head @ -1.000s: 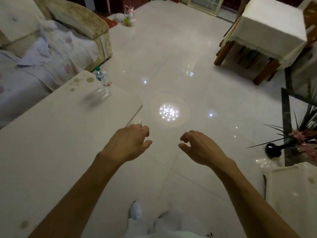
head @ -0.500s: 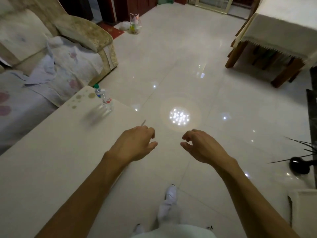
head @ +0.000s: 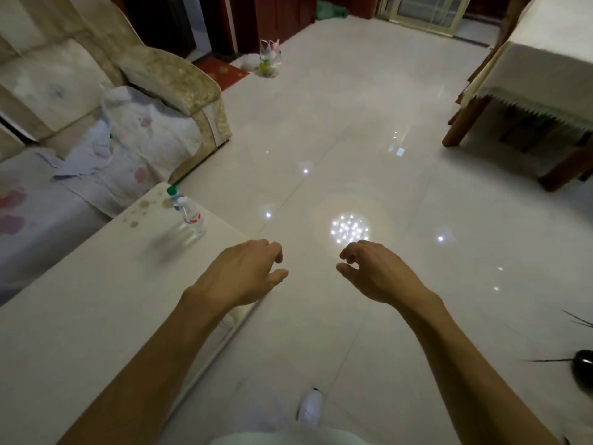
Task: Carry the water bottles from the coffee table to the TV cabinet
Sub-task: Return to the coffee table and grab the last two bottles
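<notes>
One clear water bottle (head: 187,211) with a green cap and a red-and-blue label stands upright near the far corner of the white coffee table (head: 80,300). My left hand (head: 240,273) hovers over the table's right edge, a short way in front of the bottle, fingers loosely curled and holding nothing. To its right, my right hand (head: 375,271) hangs over the tiled floor, also loosely curled and empty. The TV cabinet is not in view.
A beige sofa (head: 106,101) with bedding lies left, behind the coffee table. A cloth-covered wooden table (head: 529,75) stands at the far right. A dark vase (head: 582,369) sits at the right edge. A small bag (head: 269,59) lies on the far floor.
The view has shifted left and forward: the bottle and table now sit nearer, the vase and white cabinet at the right have slid out of frame. Both hands stay empty.
</notes>
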The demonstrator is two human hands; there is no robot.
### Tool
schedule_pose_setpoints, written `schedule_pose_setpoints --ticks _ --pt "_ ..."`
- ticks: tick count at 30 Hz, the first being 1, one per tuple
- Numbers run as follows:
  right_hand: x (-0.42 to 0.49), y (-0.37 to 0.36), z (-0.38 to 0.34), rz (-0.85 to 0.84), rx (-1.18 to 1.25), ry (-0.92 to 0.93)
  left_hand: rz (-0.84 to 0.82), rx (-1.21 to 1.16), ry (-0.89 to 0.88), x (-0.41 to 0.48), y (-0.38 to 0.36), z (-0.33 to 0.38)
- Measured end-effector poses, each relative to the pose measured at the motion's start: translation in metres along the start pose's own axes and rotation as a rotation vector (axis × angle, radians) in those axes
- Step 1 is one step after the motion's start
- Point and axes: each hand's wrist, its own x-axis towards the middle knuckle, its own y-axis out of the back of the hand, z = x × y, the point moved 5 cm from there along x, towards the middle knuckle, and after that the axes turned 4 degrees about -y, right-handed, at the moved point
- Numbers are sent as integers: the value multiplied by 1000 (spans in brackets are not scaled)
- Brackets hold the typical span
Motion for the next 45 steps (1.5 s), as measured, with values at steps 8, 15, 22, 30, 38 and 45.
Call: schedule_pose_setpoints --ticks 8,15,22,30,38,45 --pt "99 31 -16 -26 -55 83 19 -18 86 65 36 -56" --pt "215 79 -48 1 -117 147 102 -94 118 157 88 -117" --pt "324 138 -102 34 -145 207 182 -70 125 226 159 -177" --pt "409 167 -150 43 -127 340 266 -61 235 267 208 -230" --pt "491 189 -157 -7 -142 498 300 -76 381 320 234 -244" --pt "567 241 -133 -21 -187 632 371 -114 505 396 268 -227"
